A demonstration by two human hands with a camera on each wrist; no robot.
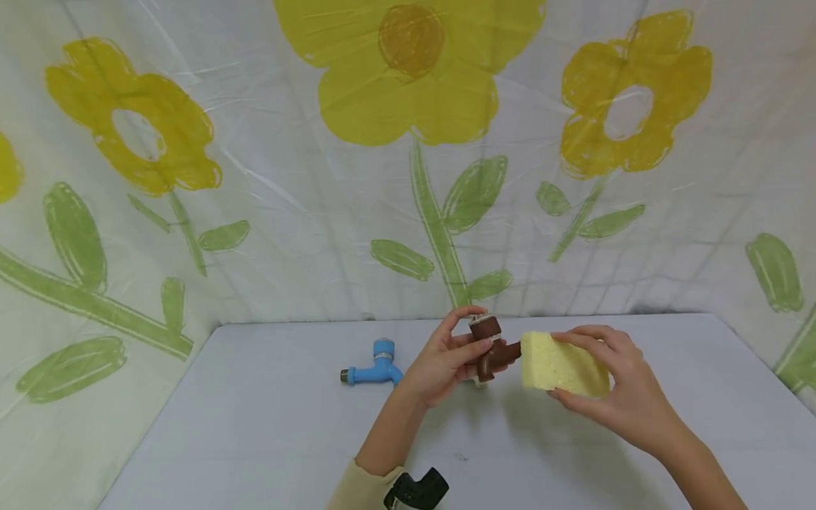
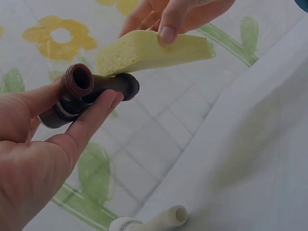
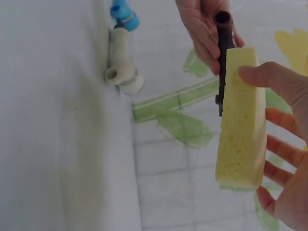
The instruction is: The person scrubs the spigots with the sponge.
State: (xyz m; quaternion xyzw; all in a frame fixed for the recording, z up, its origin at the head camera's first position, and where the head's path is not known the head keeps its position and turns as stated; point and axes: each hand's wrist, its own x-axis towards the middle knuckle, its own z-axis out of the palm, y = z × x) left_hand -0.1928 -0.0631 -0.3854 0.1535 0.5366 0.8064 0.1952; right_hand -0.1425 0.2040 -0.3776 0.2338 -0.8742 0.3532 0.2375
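Observation:
A brown faucet (image 1: 496, 354) is held above the table by my left hand (image 1: 443, 361), thumb and fingers around its body and knob end. My right hand (image 1: 612, 382) grips a yellow sponge (image 1: 564, 363) by its upper and lower edges. In the left wrist view, the sponge (image 2: 154, 53) lies against the side of the faucet's pipe (image 2: 108, 85). From the right wrist, the sponge (image 3: 240, 120) covers part of the dark faucet (image 3: 224, 48). On the table, a blue faucet (image 1: 372, 372) is left of my left hand, which hides part of a whitish faucet (image 3: 122, 62).
The white table (image 1: 268, 439) ends at the back against a hanging sheet (image 1: 306, 234) printed with yellow flowers and green leaves. A black wrist device (image 1: 417, 489) sits on my left sleeve. Shadows of the hands fall on the tabletop.

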